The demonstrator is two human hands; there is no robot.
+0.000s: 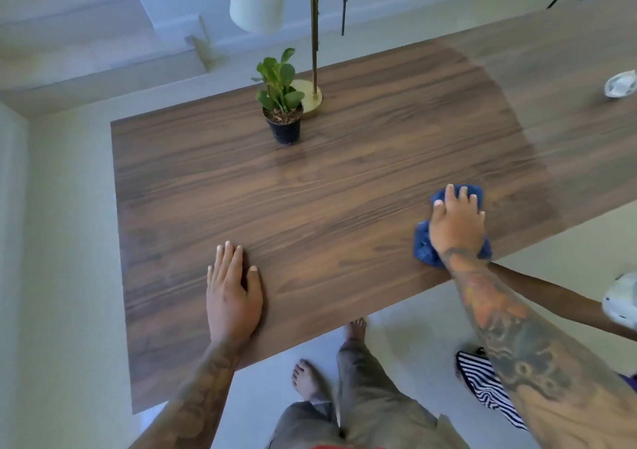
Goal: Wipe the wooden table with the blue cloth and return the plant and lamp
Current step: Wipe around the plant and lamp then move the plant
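My right hand (456, 222) presses flat on the crumpled blue cloth (422, 245) near the front right edge of the wooden table (310, 200). My left hand (232, 293) lies palm down on the table near its front edge, fingers together, holding nothing. A small green plant in a black pot (283, 117) stands at the far middle of the table. Just behind it stands the lamp (312, 95) with a round brass base, a thin brass stem and a white shade hanging over the far edge.
A small white object (620, 84) lies on the table at the far right. A striped cloth (482, 383) and a white item (620, 302) are on the floor at right. My bare feet stand at the table's front edge.
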